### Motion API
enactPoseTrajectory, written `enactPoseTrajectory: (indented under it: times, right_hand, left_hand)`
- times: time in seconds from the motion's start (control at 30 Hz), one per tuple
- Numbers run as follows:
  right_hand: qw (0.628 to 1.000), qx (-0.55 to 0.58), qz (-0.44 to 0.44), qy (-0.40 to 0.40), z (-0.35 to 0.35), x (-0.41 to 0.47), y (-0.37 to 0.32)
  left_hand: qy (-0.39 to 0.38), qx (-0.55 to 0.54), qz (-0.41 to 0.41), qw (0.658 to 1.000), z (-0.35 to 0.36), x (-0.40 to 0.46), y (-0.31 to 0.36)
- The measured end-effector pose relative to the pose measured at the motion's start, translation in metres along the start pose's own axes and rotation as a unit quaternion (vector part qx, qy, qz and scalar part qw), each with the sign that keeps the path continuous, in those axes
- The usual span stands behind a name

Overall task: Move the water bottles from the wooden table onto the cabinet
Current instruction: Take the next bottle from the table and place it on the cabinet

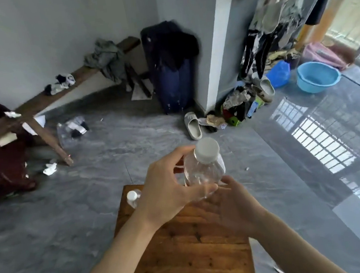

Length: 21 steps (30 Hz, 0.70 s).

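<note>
Gripping the bottle (203, 172) round its shoulder, left hand (168, 193) has fingers and thumb curled on it, lifted above the wooden surface (189, 249). Right hand (234, 207) sits just under the base, fingers loosely bent; can't tell if it touches. Second bottle (133, 197) stands at the far left corner, partly hidden by the left hand. Cabinet not in view. Best: keep bottle upright, support the base, carry steady, return for the second.
</note>
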State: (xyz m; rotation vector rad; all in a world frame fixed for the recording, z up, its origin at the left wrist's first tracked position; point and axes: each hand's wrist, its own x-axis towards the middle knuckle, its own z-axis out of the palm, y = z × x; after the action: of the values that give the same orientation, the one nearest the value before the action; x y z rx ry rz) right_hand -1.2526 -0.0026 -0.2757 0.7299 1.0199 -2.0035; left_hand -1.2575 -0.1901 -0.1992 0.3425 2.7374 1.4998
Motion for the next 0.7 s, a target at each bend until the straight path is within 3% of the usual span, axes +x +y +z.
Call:
enactPoseTrajectory:
  times: [0.27, 0.7]
  right_hand:
    - [0.997, 0.027, -0.032, -0.060, 0.035, -0.100, -0.041]
    - [0.989, 0.011, -0.134, -0.062, 0.054, -0.205, -0.078]
  left_hand:
    - [0.018, -0.011, 0.042, 0.999, -0.060, -0.005, 0.116]
    - [0.013, -0.058, 0.111, 0.992, -0.088, 0.008, 0.220]
